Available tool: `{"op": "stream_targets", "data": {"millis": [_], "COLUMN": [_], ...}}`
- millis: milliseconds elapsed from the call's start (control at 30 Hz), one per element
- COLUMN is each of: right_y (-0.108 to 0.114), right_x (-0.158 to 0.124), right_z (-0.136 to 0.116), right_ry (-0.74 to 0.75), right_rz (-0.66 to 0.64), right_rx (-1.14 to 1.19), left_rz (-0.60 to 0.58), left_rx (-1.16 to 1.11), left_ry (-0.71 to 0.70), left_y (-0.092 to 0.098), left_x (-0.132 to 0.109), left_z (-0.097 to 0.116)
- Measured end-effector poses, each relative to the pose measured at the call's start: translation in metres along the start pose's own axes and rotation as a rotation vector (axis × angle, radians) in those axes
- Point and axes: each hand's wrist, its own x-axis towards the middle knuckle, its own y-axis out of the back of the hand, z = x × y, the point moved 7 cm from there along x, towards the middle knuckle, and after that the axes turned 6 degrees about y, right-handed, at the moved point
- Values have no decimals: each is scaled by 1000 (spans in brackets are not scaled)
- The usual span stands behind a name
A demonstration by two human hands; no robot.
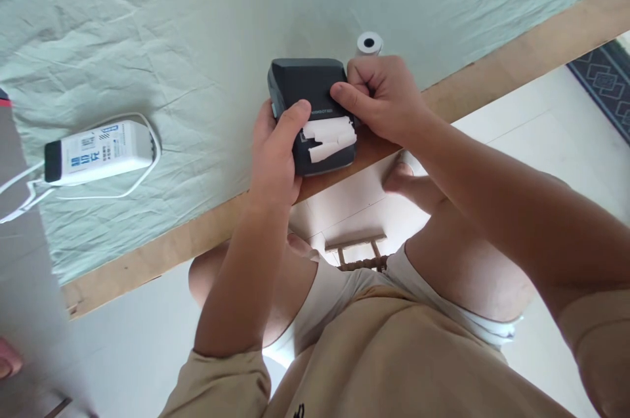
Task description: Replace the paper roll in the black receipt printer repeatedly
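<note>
A dark portable label printer (308,80) is held between my two hands at the table's near edge. Torn white paper (332,136) lies across its lower front, partly covering it. My left hand (280,139) wraps around the printer's left side, with its thumb on the front face. On the right side, my right hand (381,100) grips the printer with curled fingers, the thumb pressed on its front near the lettering. A white paper roll (369,42) with a dark core stands just beyond my right hand. The fingers behind the printer are hidden.
At the left of the pale green cloth (197,44) lies a white box-shaped device (101,152) with a black end and a white cable (142,182) looped around it. A bare wooden edge (162,241) borders the table. Below, my knees and a wooden stool (359,244) show.
</note>
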Motion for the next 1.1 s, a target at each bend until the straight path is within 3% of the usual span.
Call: {"op": "stream_targets", "data": {"millis": [467, 533, 667, 767, 1100], "right_y": [-1, -1, -1, -1, -2], "right_x": [1, 1, 0, -3, -8], "right_z": [2, 1, 0, -4, -8], "right_ry": [103, 128, 145, 138, 41], "right_rz": [-63, -65, -68, -60, -67], "right_rx": [-7, -2, 54, 117, 142], "left_rz": [16, 84, 92, 14, 38], "left_rx": [126, 70, 51, 30, 52], "left_ry": [-66, -126, -109, -57, 35], "left_y": [-5, -1, -2, -6, -1], "left_x": [-1, -3, -7, -10, -15], "left_z": [3, 5, 4, 4, 7]}}
